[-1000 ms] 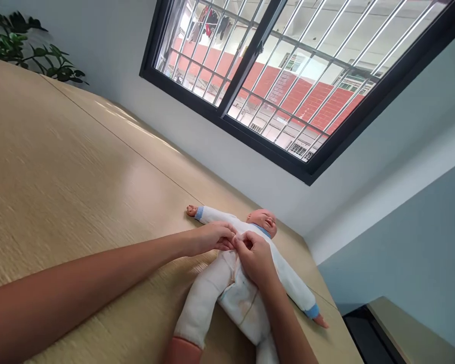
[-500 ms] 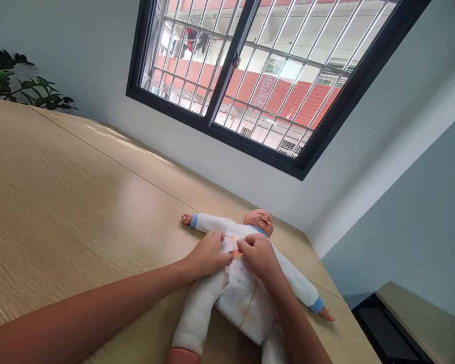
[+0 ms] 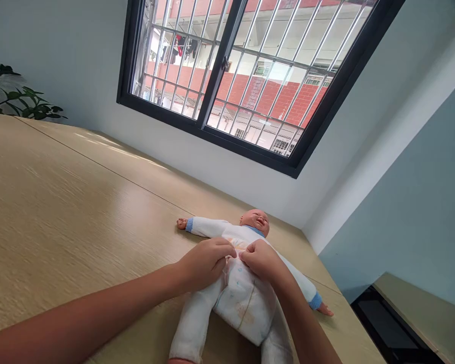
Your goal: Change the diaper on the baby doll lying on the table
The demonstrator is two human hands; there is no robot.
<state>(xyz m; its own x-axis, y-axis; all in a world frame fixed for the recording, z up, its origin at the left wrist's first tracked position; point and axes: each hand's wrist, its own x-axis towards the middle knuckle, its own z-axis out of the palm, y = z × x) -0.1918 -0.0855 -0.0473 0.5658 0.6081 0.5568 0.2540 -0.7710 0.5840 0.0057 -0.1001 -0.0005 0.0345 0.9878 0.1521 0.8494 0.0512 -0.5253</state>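
Note:
A baby doll (image 3: pixel 203 227) in a white outfit with blue cuffs lies on its back on the wooden table, arms spread and head toward the window wall. It wears a white diaper (image 3: pixel 243 308) with faint prints and a line down its front. At the diaper's waist my left hand (image 3: pixel 207 260) is closed, its fingertips pinched on the front edge. Just beside it, my right hand (image 3: pixel 263 260) also pinches the waist edge, fingers curled. The exact bits between the fingertips are hidden. Both forearms reach in from below.
The wooden table (image 3: pixel 79 212) has a seam along its back and meets the wall. A barred window (image 3: pixel 227 86) is above. A green plant (image 3: pixel 26 103) stands beyond the table at far left. At the lower right is a black-framed object (image 3: pixel 387 323).
My left hand has shifted, its fingers now reaching over toward the right hand at the waist. The orange-red patch seen between the hands is now covered. The view has moved slightly.

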